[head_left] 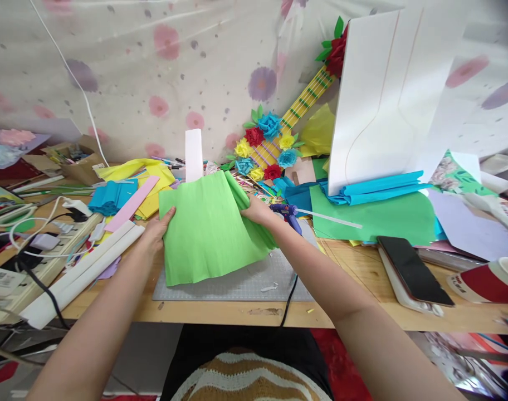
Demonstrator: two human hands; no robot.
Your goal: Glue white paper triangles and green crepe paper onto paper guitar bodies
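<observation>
A wide sheet of light green crepe paper [208, 228] is held up over the grey cutting mat [237, 289]. Its left edge is pinched by my left hand [157, 227], thumb in front. My right hand [254, 210] grips the right side, where the paper is folded over in layers. The lower edge of the sheet hangs close to the mat. Just right of my right hand lies a purple glue gun [289, 211] with a clear glue stick in its back. A small white scrap [269, 288] rests on the mat.
A paper-flower guitar [306, 100] leans at the back beside a large white board [375, 106]. Blue crepe paper [383, 188], a phone [415, 270] and a paper cup [488, 281] are on the right. Left are a power strip [59, 250] with cables and a white paper roll [82, 273].
</observation>
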